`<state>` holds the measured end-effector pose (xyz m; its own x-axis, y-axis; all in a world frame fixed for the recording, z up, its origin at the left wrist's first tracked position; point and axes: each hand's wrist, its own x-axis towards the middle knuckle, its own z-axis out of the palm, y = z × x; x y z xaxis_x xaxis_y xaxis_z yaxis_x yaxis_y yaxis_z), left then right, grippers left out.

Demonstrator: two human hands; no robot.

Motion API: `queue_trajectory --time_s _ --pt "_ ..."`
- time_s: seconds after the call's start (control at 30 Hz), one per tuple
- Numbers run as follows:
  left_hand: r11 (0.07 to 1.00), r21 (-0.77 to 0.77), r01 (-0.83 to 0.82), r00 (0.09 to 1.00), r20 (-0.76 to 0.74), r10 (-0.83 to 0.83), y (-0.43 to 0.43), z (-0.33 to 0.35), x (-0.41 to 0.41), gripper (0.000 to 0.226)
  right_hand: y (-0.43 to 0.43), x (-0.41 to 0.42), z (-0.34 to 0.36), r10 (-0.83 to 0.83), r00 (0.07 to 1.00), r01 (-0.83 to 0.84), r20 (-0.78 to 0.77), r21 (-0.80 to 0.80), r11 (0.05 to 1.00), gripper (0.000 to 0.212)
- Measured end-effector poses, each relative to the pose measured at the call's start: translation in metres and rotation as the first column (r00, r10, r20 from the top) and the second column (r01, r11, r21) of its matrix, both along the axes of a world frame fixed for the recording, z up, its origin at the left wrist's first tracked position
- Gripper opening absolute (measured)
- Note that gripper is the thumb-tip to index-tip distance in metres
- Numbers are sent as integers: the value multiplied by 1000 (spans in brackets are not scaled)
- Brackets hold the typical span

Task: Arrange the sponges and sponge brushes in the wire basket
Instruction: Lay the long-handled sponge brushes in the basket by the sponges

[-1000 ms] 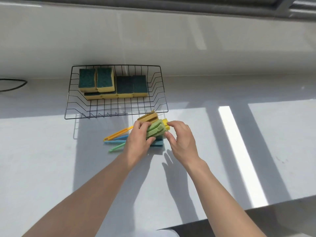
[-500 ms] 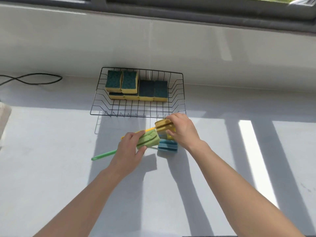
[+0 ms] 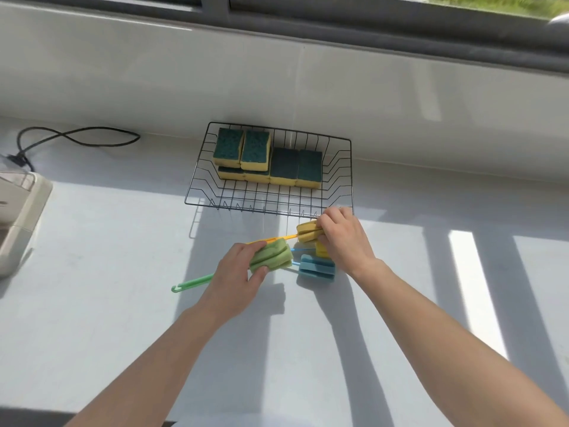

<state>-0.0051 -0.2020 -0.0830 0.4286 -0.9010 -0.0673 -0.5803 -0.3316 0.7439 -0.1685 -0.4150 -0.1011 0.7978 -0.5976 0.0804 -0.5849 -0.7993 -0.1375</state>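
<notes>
A black wire basket (image 3: 197, 192) stands against the back wall, holding several yellow sponges with green scouring tops (image 3: 255, 155) along its far side. Just in front of it, my left hand (image 3: 237, 278) grips the green sponge brush (image 3: 272, 258) by its foam head, its green handle pointing left. My right hand (image 3: 345, 238) is closed on the yellow sponge brush (image 3: 306, 232), whose handle runs left behind the green head. A blue sponge brush (image 3: 317, 268) lies on the counter between my hands. A second yellow foam head (image 3: 321, 250) peeks from under my right hand.
The white counter (image 3: 123, 303) runs under everything. A black power cord (image 3: 77, 138) loops at the back left, and a beige appliance (image 3: 18, 217) sits at the left edge. A window frame (image 3: 369, 29) runs above the wall.
My hands have split the bundle: the left has drawn the green brush leftward, the right has lifted the yellow brush toward the basket's front right corner. The blue brush now lies uncovered.
</notes>
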Motion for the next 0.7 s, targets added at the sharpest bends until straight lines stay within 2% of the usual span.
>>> queue_trajectory --time_s 0.1,0.23,0.33,0.43,0.57,0.7 --pt "1000 -2 1 1000 -3 -1 -1 4 2 47 3 1 2 19 1000 -18 -9 45 999 12" --pt "1000 11 2 1000 -3 -2 -2 8 5 46 8 -1 8 -5 999 -7 49 240 971 10" --pt "1000 12 2 1000 -5 -2 -3 12 7 45 7 -4 19 -50 993 -5 110 451 893 7" --pt "1000 8 16 1000 5 -16 -6 18 9 45 6 -9 35 -130 981 25 141 580 814 4" --pt "999 -20 46 999 15 -46 -12 29 15 45 3 -13 55 -243 949 44 199 682 730 4" --pt "996 -67 52 998 27 -50 -22 43 21 45 -12 -9 67 -318 910 52 267 687 725 5"
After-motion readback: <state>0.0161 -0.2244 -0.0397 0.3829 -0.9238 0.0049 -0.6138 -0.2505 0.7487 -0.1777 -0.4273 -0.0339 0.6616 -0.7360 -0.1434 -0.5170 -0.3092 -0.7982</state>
